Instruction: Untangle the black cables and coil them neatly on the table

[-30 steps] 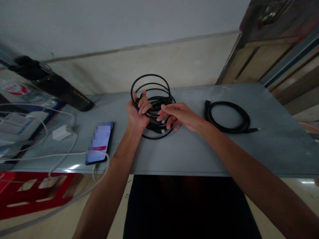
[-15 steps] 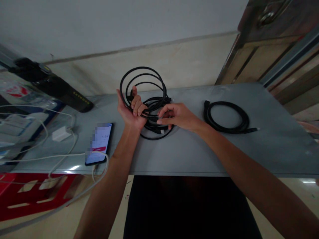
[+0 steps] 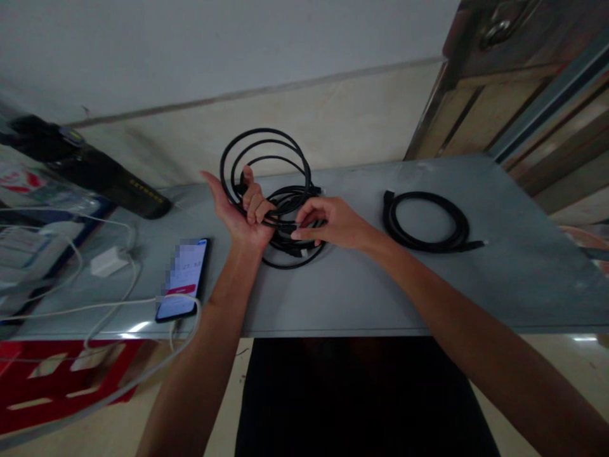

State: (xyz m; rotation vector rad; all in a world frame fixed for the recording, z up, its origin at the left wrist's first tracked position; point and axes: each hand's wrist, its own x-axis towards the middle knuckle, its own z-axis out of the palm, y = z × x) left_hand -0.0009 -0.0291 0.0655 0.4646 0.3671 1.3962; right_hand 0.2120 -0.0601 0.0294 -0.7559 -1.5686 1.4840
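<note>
Loops of a black cable (image 3: 264,131) rise from my left hand (image 3: 247,212), whose fingers are curled around them while the thumb sticks out to the left. My right hand (image 3: 330,222) pinches the cable near its connector end, just right of the left hand. Beneath both hands more black cable (image 3: 297,265) lies coiled on the grey table, with a connector (image 3: 299,252) showing. How the held loops and the lower coil relate is partly hidden by my fingers. Farther right rests a separate coiled black cable (image 3: 428,246), its two plug ends pointing outward.
A lit phone (image 3: 183,279) with a white charging cable lies left of my left forearm. A white adapter (image 3: 109,261) and a dark cylindrical thing (image 3: 114,174) are farther left. The grey table (image 3: 361,298) meets a wall behind; a red plastic stool (image 3: 57,387) is below.
The view has shifted slightly, so most things appear a little farther left. My left thumb stretches farther outward. Both hands keep their hold on the cable.
</note>
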